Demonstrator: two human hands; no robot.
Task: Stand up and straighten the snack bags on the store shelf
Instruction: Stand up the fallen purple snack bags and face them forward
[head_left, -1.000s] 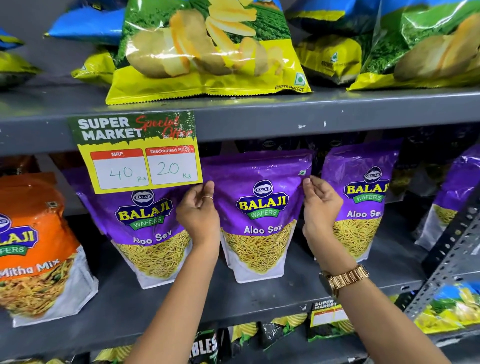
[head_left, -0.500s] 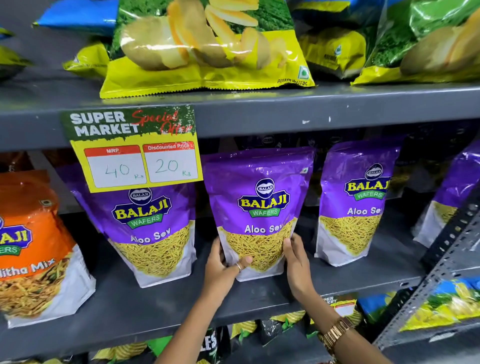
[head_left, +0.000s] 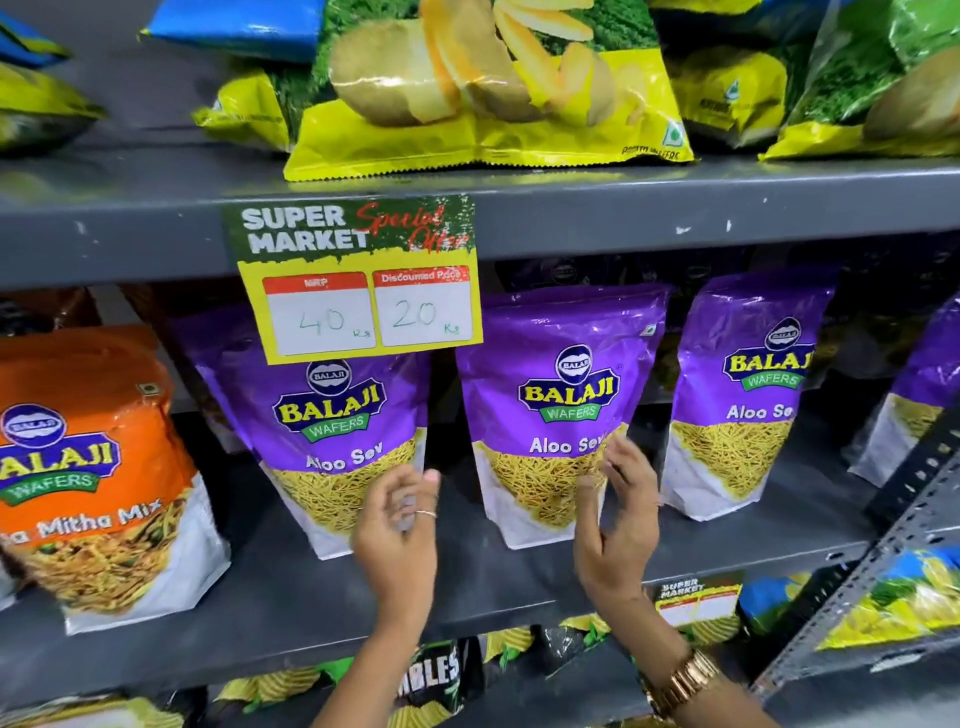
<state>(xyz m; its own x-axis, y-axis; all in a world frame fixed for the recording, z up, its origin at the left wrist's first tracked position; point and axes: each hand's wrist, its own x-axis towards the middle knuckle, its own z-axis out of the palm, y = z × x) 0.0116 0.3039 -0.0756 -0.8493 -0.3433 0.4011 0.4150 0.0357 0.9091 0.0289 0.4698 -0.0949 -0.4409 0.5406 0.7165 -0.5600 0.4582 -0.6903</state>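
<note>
Head view: both hands, left hand (head_left: 397, 525) and right hand (head_left: 618, 512), hover open and empty before two upright purple Aloo Sev bags (head_left: 563, 400) on the grey shelf (head_left: 260, 618).

Single head view, close, facing grey shelf (head_left: 571, 566) front-on.

Both forearms reach up from below. The left hand (head_left: 397, 525) is loosely curled, fingers blurred (a ring on one). The right hand (head_left: 618, 525) is open, fingers spread upward, watch at the wrist.
</note>
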